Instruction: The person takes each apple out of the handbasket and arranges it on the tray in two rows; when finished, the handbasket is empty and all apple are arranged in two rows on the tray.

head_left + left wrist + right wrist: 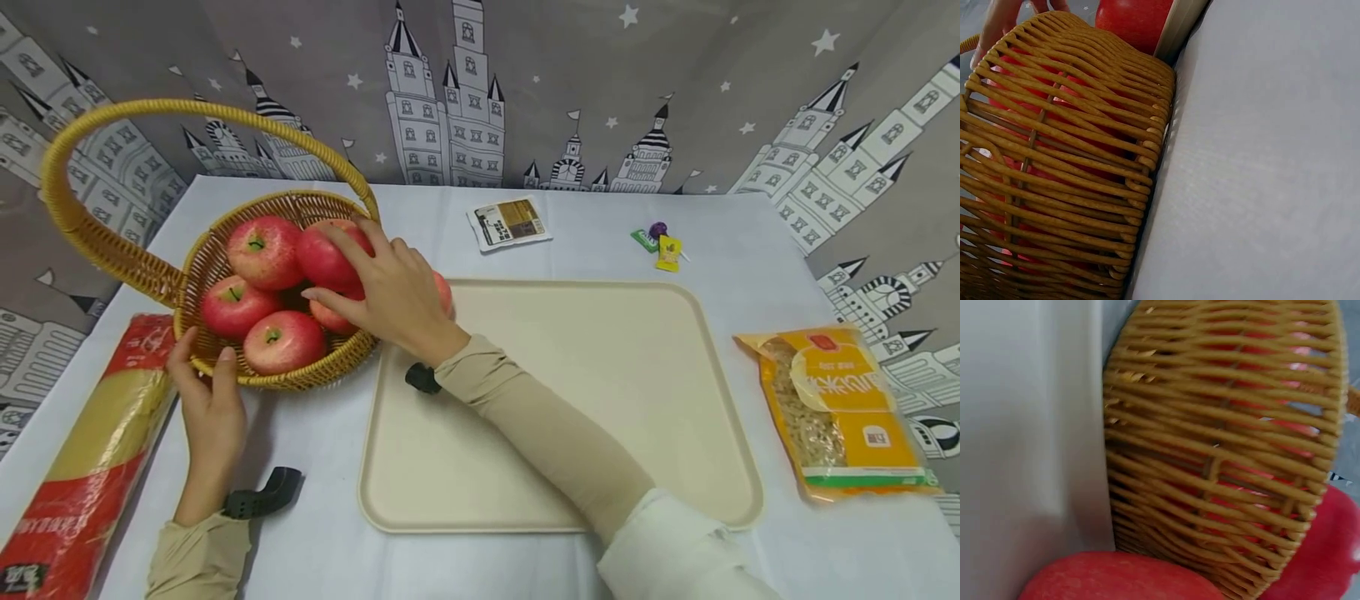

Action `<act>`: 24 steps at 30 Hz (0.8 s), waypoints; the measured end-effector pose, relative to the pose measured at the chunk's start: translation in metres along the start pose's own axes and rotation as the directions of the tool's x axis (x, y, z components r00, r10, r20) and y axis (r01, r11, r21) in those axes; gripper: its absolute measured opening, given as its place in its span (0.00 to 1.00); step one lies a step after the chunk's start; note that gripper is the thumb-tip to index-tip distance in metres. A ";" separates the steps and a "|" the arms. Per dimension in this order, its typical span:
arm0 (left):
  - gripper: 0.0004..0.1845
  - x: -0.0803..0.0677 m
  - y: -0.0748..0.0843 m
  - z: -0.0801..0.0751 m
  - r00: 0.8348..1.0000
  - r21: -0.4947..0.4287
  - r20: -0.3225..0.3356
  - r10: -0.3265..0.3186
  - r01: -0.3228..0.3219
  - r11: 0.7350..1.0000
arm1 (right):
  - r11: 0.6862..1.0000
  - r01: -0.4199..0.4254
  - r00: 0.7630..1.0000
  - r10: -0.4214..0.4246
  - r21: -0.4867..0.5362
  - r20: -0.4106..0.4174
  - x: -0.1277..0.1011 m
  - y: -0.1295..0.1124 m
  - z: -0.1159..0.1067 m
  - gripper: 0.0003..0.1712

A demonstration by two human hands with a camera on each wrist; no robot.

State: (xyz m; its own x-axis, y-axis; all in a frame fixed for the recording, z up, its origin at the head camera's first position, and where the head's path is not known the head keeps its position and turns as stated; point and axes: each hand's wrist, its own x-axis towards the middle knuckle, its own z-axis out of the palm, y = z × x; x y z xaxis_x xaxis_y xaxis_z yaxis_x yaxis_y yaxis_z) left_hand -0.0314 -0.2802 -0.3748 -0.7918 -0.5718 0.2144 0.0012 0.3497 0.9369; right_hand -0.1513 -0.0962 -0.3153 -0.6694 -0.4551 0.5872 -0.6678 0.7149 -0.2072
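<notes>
A wicker basket with a tall looped handle stands at the left, several red apples inside. My right hand reaches over the basket's right side and grips a red apple above the others. At the near left rim, my left hand holds the basket between thumb and fingers. Another apple, partly hidden by the right hand, lies at the tray's upper left corner. The right wrist view shows this apple close by, beside the basket's woven wall.
A beige tray lies in the middle. Left of the basket is a long red-and-gold packet. A small white-and-brown sachet and wrapped candies lie at the back. An orange bag lies at the right.
</notes>
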 end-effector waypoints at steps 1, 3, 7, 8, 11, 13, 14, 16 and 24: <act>0.25 0.000 0.000 0.000 1.000 0.002 -0.001 -0.003 0.003 1.000 | 1.000 -0.020 0.999 0.020 -0.013 0.025 0.001 -0.001 0.001 0.41; 0.26 0.000 -0.001 -0.001 1.000 0.007 0.000 -0.013 0.013 1.000 | 0.997 -0.056 0.995 0.060 -0.048 0.077 0.004 -0.004 0.004 0.42; 0.26 0.001 0.000 -0.001 0.999 0.025 0.010 -0.035 0.035 0.999 | 0.992 -0.081 0.991 0.091 -0.096 0.099 0.007 -0.010 0.007 0.43; 0.26 0.001 0.000 -0.001 0.999 0.027 0.013 -0.041 0.041 0.999 | 0.992 -0.083 0.991 0.092 -0.099 0.095 0.008 -0.011 0.007 0.42; 0.26 0.000 0.002 -0.002 0.998 0.029 0.018 -0.054 0.053 0.998 | 0.994 -0.079 0.992 0.085 -0.075 0.088 0.007 -0.012 0.007 0.37; 0.26 0.000 0.002 -0.002 0.998 0.028 0.017 -0.055 0.055 0.998 | 0.998 -0.062 0.994 0.065 -0.032 0.084 0.005 -0.011 0.006 0.33; 0.26 0.000 0.003 -0.002 0.998 0.027 0.016 -0.054 0.053 0.998 | 0.999 -0.052 0.995 0.052 -0.004 0.085 0.004 -0.010 0.005 0.33; 0.26 0.001 0.003 -0.003 0.999 0.028 0.018 -0.048 0.047 0.998 | 0.999 -0.020 0.997 0.016 0.047 0.081 0.000 -0.007 0.004 0.32; 0.26 0.002 0.002 -0.004 0.999 0.042 0.020 -0.043 0.042 0.998 | 0.979 0.056 0.994 -0.073 0.198 0.083 -0.022 0.004 -0.016 0.34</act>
State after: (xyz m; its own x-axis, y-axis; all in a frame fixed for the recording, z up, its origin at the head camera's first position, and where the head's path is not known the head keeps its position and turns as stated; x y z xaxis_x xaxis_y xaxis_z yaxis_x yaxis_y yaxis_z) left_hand -0.0305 -0.2840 -0.3715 -0.8034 -0.5712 0.1679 -0.0583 0.3562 0.9326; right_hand -0.1341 -0.0749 -0.3159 -0.6434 -0.5491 0.5334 -0.7552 0.5693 -0.3250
